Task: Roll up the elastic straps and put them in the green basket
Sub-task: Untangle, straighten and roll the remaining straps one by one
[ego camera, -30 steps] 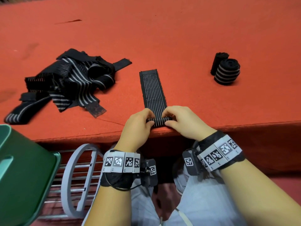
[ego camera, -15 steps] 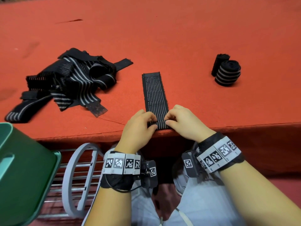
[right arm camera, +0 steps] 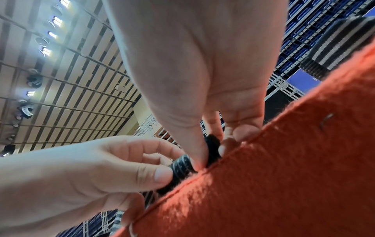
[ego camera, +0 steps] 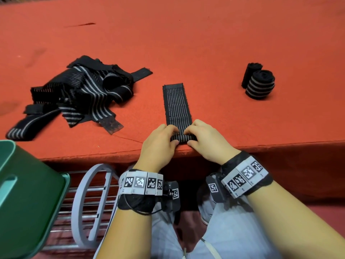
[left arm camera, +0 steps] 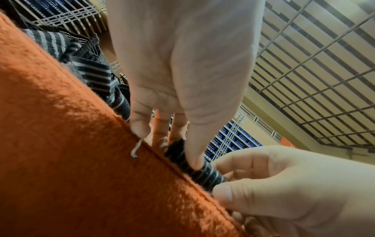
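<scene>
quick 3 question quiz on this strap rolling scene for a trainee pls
1. True or false: both hands pinch the rolled end of the strap.
2. Where do the finished rolls lie? A) in the green basket B) on the red table, to the right C) on the person's lap
3. Fill in: the unrolled straps lie in a ___ to the left.

Key: 1 true, left hand and right hand; 2 B; 3 pile.

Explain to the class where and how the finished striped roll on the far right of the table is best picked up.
Probably grip the striped roll across its banded side, coming from above, thumb against fingers. It lies on the red table, so squeezing the windings should keep them wound. A plain black roll presses against its far left.
</scene>
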Tool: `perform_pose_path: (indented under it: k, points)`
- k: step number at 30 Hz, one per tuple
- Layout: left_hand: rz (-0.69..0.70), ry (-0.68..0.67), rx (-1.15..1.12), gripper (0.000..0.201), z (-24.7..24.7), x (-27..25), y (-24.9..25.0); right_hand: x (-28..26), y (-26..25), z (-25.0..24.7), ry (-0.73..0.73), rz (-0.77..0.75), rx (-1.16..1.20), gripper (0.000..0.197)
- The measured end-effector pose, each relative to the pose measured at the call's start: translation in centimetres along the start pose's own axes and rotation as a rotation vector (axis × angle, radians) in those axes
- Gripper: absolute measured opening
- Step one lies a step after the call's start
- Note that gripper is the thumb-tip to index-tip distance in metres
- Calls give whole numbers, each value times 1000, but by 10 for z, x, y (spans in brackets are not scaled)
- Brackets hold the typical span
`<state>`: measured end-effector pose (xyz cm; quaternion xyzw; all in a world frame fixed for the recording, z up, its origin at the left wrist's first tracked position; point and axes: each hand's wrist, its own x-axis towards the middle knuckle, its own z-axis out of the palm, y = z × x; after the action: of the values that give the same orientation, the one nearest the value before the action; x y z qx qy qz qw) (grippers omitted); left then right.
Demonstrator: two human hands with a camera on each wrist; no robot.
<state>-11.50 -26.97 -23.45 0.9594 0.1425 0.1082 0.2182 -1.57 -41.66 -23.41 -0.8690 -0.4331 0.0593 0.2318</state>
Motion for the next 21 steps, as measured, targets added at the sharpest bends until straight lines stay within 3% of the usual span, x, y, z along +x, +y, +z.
perform_pose_path:
  k: [6,13,21]
  points:
    - [0,-16,-81,22,-7,-4,1,-2,1,-8,-13,-5,86,22]
    - [-23,-173,-213,14,-12,-8,-1,-12,8,-22,-171,27,217,17]
    - [-29,-129,-153,9,-5,1,-3,-6,9,-14,-96,23,170,9]
